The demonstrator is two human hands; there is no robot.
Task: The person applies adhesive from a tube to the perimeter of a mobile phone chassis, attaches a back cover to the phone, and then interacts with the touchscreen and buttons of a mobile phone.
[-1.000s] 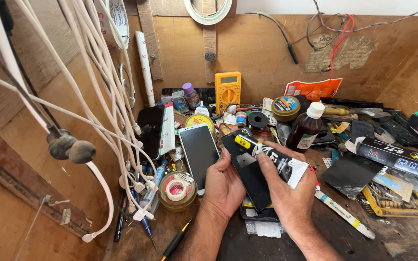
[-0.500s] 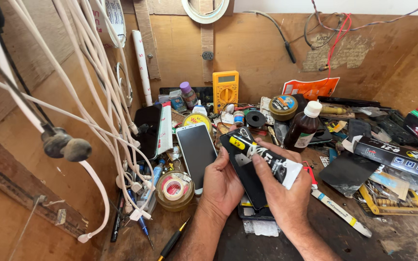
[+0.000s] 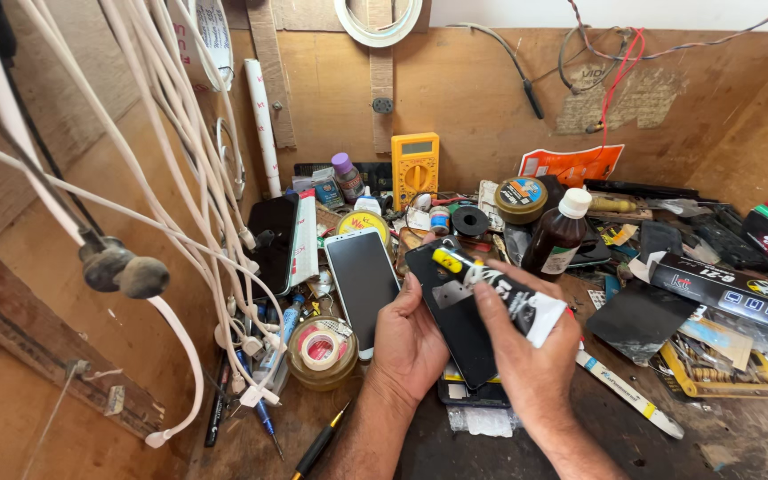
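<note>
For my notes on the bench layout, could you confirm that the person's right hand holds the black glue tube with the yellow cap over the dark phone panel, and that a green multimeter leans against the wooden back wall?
Not quite: the multimeter is yellow, not green, as the head view shows. The rest stands: the right hand holds the black glue tube with the yellow cap over the dark phone panel, and the meter leans against the wooden back wall.

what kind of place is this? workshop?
Most likely a phone repair bench. The left hand holds a black phone panel while the right hand holds a black-and-white glue tube with a yellow cap over it. A yellow digital multimeter and hanging white cables back that.
</note>
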